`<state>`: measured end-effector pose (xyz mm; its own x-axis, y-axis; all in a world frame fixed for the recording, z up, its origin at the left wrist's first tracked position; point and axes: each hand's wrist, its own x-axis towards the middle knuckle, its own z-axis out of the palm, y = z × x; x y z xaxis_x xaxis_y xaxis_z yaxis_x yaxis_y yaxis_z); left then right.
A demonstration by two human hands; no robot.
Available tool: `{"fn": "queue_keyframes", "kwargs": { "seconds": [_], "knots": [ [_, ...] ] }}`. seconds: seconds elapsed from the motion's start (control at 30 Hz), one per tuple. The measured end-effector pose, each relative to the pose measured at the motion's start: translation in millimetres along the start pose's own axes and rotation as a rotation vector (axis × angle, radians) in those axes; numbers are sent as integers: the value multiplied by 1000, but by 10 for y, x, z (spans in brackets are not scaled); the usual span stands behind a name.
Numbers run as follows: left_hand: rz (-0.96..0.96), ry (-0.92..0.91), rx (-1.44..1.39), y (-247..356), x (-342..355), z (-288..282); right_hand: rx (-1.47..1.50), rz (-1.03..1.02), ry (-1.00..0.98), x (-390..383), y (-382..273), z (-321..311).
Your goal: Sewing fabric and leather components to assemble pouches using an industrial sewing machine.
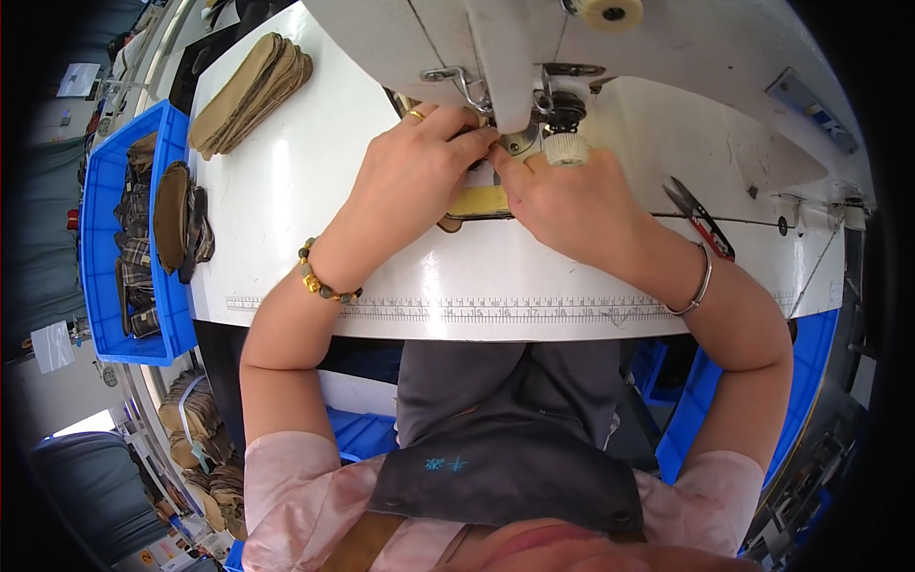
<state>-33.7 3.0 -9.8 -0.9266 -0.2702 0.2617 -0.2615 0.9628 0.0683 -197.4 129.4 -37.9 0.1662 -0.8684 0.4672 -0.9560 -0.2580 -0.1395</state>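
Two hands close to the needle of a sewing machine, a blue bin of cloth at the left.
Head view: the left hand (419, 157) and right hand (572, 200) meet beneath the sewing machine (496, 57), fingers bent; I cannot tell whether they grip anything. A brown cloth piece (449, 226) peeks out below the left hand. The blue bin (172, 329) holds plaid and brown pieces (135, 253); brown pads (172, 214) lie over its table-side rim.

The sewing machine (686, 57) is white, stacked pieces (246, 98) tan, bin (170, 319) blue, some fabric (136, 250) plaid.
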Motion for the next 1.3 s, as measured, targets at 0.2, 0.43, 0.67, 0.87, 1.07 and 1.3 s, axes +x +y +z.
{"fn": "queue_keyframes", "kwargs": {
  "seconds": [0.2,0.43,0.67,0.87,1.07,1.3],
  "knots": [
    [5,43,18,22,13,39,-24,7,-15,-8,1,4],
    [-44,63,-123,49,27,-62,-13,22,-42,-10,15,-16],
    [97,178,14,-112,-58,-146,32,10,-66,-14,56,-86],
    [183,171,95,-193,-26,-58,17,9,-54,-59,86,-56],
    [152,128,10,-137,4,-96,1,2,-42,-40,53,-81],
    [70,7,25,-145,-12,-110,-28,2,-66,-40,62,-86]
  ]
}}
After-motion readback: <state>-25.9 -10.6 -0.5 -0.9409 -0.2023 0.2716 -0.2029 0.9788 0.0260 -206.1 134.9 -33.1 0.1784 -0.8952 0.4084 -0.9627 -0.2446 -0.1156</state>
